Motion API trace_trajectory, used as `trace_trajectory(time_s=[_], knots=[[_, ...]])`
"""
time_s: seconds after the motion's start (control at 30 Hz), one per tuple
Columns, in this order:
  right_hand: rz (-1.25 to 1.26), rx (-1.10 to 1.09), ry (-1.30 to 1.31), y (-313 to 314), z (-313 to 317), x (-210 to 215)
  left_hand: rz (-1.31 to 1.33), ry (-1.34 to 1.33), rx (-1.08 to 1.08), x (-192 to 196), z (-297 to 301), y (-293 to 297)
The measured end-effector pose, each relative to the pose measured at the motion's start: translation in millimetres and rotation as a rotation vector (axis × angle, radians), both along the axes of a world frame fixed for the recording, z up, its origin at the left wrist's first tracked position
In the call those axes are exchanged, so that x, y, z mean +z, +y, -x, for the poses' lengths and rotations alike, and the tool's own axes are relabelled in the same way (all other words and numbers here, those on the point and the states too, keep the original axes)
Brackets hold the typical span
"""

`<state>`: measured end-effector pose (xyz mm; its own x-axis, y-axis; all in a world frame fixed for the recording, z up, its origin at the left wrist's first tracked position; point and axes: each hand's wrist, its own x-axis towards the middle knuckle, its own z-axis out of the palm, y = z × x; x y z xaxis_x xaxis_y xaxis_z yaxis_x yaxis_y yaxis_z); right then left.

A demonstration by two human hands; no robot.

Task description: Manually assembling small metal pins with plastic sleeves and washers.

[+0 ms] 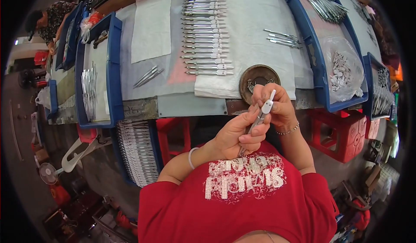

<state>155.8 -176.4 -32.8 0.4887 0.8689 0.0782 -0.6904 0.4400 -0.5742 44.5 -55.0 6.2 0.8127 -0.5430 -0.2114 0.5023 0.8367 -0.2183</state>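
Note:
A slim silver drawing compass [267, 107], by its look, is held up in front of my chest, tilted with its pale two-holed head and narrow tip uppermost. My left hand [241, 134] wraps its fingers around the closed legs. Close against the head, my right hand [279, 106] has its fingertips pinched. Whether a small part is between those fingertips is hidden. Just beyond my hands, a round brown bowl [247, 75] holds small metal pieces. A long row of similar compasses [208, 51] lies side by side on white cloth.
Several loose legs [282, 38] lie at right, others [148, 76] at left. Blue trays [115, 69] flank the table; the right tray [318, 69] holds metal legs and a plastic bag [342, 71] of pale heads. Red stools [342, 132] stand below. Another person [54, 19] is at far left.

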Motion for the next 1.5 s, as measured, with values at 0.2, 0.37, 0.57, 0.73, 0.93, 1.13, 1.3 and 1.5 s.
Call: trace_trajectory(time_s=[0.2, 0.37, 0.57, 0.73, 0.93, 1.13, 1.3, 1.5], knots=[[-0.003, 0.079, -0.084, 6.8, -4.5, 1.5, -0.117, -0.057, 0.052, 1.1, 1.0, 6.1], [0.038, -0.082, -0.095, 11.8, -12.7, 18.0, -0.191, -0.098, 0.101, -4.7, -1.1, 11.6], [-0.028, -0.195, 0.083, 19.5, -19.7, 48.0, -0.353, -0.104, 0.061, -2.5, -0.1, 9.4], [0.186, -0.172, 0.157, 29.8, -8.8, 64.9, -0.432, -0.066, 0.063, 3.6, 0.7, 7.2], [0.349, -0.157, 0.119, 39.3, -11.6, 62.4, -0.354, -0.047, 0.088, -12.0, -1.3, 5.1], [0.387, -0.153, 0.198, 38.0, -21.4, 51.1, -0.271, -0.002, 0.064, -17.4, -6.8, 2.1], [0.342, -0.193, 0.266, 38.7, -20.3, 49.0, -0.087, -0.020, 0.090, -25.5, -5.2, -0.7], [0.383, -0.169, 0.231, 40.9, -20.6, 55.6, -0.112, -0.042, 0.080, -26.4, -4.1, -0.4]])
